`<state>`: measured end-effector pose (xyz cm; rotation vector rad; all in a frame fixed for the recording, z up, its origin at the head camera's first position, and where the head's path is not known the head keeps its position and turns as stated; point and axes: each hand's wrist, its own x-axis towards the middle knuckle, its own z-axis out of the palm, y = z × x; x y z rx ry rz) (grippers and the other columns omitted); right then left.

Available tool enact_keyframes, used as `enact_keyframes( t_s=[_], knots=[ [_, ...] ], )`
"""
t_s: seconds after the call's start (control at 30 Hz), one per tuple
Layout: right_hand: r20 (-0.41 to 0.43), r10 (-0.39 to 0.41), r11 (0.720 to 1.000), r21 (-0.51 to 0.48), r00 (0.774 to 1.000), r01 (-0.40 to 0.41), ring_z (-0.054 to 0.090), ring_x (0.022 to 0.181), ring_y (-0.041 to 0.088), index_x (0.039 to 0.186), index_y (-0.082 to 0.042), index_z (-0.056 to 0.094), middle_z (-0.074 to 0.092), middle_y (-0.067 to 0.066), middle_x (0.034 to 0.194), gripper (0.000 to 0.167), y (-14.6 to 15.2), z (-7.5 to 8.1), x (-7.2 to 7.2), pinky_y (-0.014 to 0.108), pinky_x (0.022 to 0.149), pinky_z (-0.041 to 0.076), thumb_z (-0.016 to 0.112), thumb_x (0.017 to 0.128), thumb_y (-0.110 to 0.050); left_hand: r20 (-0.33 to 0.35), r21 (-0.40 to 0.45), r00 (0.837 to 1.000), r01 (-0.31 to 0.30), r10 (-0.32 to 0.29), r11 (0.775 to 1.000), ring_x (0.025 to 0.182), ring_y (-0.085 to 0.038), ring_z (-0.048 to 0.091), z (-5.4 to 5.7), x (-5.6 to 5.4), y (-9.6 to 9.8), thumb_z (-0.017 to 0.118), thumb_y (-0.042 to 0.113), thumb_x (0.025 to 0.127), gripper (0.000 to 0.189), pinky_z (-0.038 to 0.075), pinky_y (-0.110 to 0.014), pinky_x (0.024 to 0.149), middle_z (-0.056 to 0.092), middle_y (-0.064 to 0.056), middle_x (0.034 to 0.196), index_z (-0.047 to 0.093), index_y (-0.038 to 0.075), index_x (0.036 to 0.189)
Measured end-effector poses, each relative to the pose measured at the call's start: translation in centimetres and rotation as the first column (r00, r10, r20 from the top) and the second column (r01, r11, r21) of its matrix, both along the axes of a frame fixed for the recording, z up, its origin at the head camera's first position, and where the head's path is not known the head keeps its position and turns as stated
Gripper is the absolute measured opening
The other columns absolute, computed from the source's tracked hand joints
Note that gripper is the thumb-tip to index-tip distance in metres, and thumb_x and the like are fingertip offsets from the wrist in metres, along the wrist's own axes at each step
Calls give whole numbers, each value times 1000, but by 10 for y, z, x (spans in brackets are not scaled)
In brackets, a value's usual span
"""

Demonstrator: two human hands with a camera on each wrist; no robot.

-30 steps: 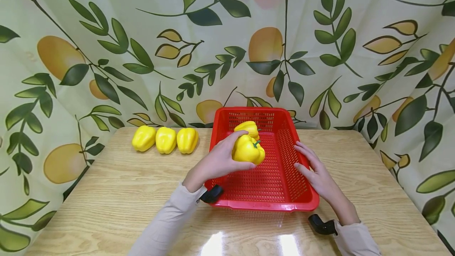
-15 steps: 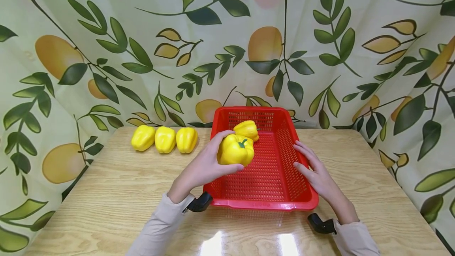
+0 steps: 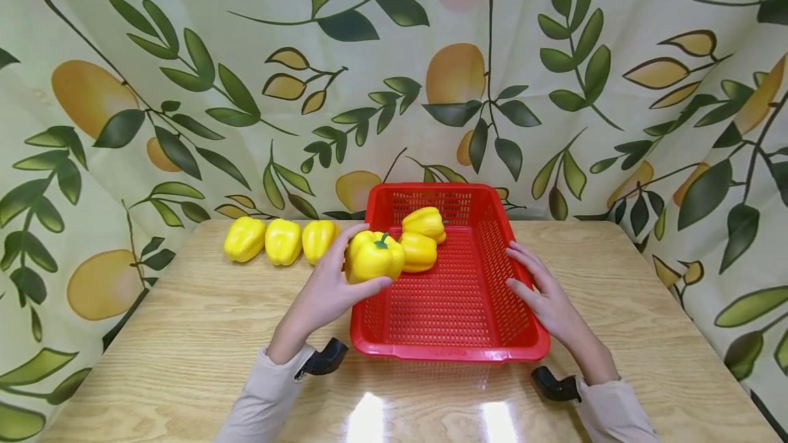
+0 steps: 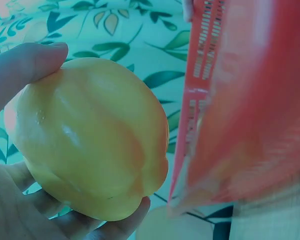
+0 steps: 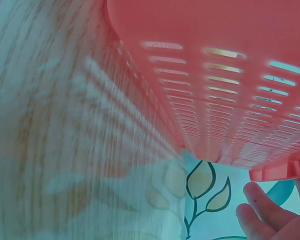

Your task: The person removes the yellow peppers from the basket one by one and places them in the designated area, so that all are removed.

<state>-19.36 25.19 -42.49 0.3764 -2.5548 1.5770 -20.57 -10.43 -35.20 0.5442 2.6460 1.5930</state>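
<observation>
My left hand [image 3: 320, 299] holds a yellow bell pepper [image 3: 375, 256] with a green stem, thumb on one side and fingers round the other. It hangs over the left rim of a red plastic basket [image 3: 455, 352]; the left wrist view shows the pepper [image 4: 95, 140] up close beside the basket wall [image 4: 255, 100]. Inside the basket, near its back left, lie a yellow bell pepper [image 3: 423, 223] and another yellow bell pepper [image 3: 418, 252]. My right hand [image 3: 548, 299] holds the basket's right rim, thumb over the edge, with fingers [image 5: 270, 215] outside below it.
On the wooden table [image 3: 185, 333], three yellow bell peppers stand in a row left of the basket: a left one [image 3: 245, 239], a middle one [image 3: 283, 242] and a right one [image 3: 319, 240], partly behind my left hand. A leaf-patterned curtain [image 3: 382, 12] hangs behind the table.
My left hand has moved left with the bell pepper, from over the basket's inside to its left rim. A second pepper in the basket now shows. The right hand stays at the rim.
</observation>
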Motion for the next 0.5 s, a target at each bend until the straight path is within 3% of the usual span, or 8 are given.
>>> enact_keyframes(
  t_s=[0.23,0.5],
  knots=[
    [20,2,1000,-15,1000,-2,45,124,39,149,-3,39,22,15,162,51,0,1,1,30,74,60,52,101,-10,-30,26,999,-42,43,999,122,-24,51,-3,-1,-14,83,29,80,78,51,-42,93,48,4,141,38,31,143],
    [26,4,1000,-16,1000,-4,44,127,42,150,-3,38,21,15,162,52,0,2,0,32,74,61,52,100,-9,-38,-41,996,-83,82,996,122,-25,51,1,-2,-26,82,32,80,81,49,-44,96,47,1,142,36,27,146]
  ],
)
